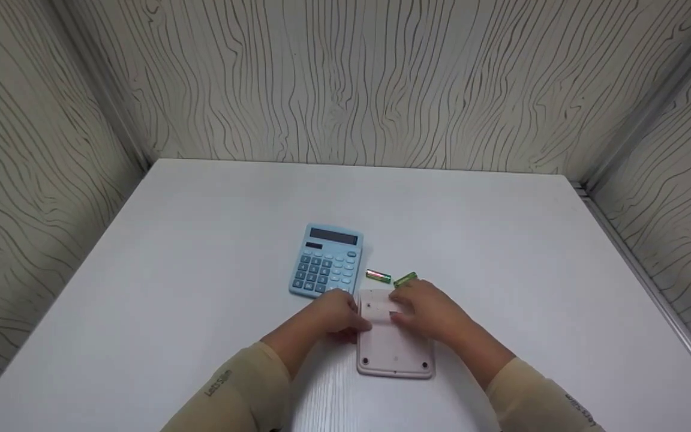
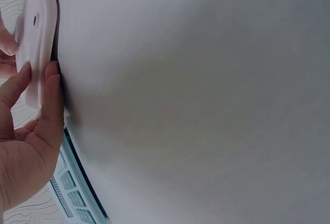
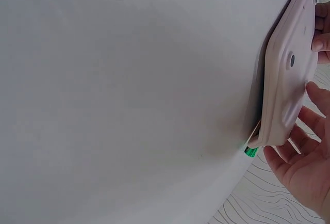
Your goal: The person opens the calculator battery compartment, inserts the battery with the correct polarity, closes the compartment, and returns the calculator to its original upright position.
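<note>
A pale pink calculator [image 1: 394,348] lies face down, its back and dark round feet showing. My left hand [image 1: 341,313] grips its left edge; in the left wrist view, the thumb is on the back and the fingers [image 2: 50,95] are along the side. Over the upper right of the back is my right hand [image 1: 426,307], thumb and fingers apart. In the right wrist view, its thumb [image 3: 317,94] touches the back, and its bent fingers are by the far end. A small dark gap shows beside the right fingers; what lies under that hand is hidden.
A light blue calculator [image 1: 329,261] lies face up just beyond my left hand. Two green batteries, a left one [image 1: 378,276] and a right one [image 1: 405,278], lie past the pink calculator's far end. The white table [image 1: 201,240] meets patterned panels [image 1: 345,84] at the back and sides.
</note>
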{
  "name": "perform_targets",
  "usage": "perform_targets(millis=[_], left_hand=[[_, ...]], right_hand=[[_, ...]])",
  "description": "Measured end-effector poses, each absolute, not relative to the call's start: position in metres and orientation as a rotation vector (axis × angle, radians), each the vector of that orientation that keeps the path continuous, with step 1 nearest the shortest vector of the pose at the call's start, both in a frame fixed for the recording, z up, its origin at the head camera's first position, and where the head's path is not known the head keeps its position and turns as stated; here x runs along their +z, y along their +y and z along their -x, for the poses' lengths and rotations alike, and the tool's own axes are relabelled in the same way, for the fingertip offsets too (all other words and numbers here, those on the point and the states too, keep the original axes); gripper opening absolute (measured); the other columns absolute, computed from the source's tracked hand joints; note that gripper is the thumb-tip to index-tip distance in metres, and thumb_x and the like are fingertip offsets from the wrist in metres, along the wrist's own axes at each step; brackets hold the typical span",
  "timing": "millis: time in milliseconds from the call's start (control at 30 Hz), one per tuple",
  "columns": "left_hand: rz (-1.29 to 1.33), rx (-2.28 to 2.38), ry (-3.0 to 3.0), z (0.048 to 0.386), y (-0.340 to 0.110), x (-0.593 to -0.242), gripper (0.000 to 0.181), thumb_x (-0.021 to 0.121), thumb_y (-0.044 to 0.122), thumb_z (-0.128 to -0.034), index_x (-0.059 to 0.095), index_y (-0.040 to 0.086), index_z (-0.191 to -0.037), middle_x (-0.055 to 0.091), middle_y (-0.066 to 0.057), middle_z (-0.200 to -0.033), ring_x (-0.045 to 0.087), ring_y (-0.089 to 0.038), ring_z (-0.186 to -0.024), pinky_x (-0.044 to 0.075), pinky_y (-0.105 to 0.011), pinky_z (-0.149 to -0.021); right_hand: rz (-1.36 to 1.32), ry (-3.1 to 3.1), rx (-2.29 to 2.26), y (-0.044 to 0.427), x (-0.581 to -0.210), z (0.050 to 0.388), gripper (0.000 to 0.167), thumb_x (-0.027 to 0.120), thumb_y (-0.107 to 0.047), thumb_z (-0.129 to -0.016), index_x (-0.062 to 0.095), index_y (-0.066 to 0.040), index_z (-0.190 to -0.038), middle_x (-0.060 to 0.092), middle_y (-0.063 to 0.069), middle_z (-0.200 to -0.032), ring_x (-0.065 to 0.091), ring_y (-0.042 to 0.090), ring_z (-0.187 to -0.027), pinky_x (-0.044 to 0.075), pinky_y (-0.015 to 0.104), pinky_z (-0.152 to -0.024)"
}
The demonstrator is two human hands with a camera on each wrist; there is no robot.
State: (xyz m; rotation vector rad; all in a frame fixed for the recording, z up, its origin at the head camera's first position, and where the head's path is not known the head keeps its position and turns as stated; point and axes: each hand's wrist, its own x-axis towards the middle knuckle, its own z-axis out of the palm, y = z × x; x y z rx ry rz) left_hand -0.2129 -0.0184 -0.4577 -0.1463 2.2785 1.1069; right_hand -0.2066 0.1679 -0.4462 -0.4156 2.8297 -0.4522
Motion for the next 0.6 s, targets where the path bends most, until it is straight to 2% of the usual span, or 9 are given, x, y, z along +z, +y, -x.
perform_targets(millis=[300,600], left_hand=[[0.125,1.11,2.284,0.2119,-0.0199,-0.457,0.022,0.076,0.023,-0.0733,0.059,0.011,-0.08,0.065,-0.005,-0.07,0.063,-0.017,-0.062,0.049,-0.027,-0.056],[0.119,1.143,2.271,0.2117,-0.0196,-0.4579,0.021,0.075,0.021,-0.0746,0.058,0.01,-0.081,0.065,-0.005,-0.071,0.063,-0.017,-0.062,0.049,-0.027,-0.056]], right_hand=[[0.492,2.841,-0.342,0.1627,-0.4424,0.2056,0.034,0.063,-0.03,-0.085,0.063,-0.016,-0.117,0.06,-0.003,-0.109,0.054,0.018,-0.105,0.042,0.038,-0.094],[0.742,2.89,-0.058,0.1613,-0.4425,0.2039,0.03,0.06,-0.029,-0.087,0.064,-0.014,-0.113,0.06,-0.002,-0.095,0.057,0.015,-0.086,0.049,0.033,-0.083]])
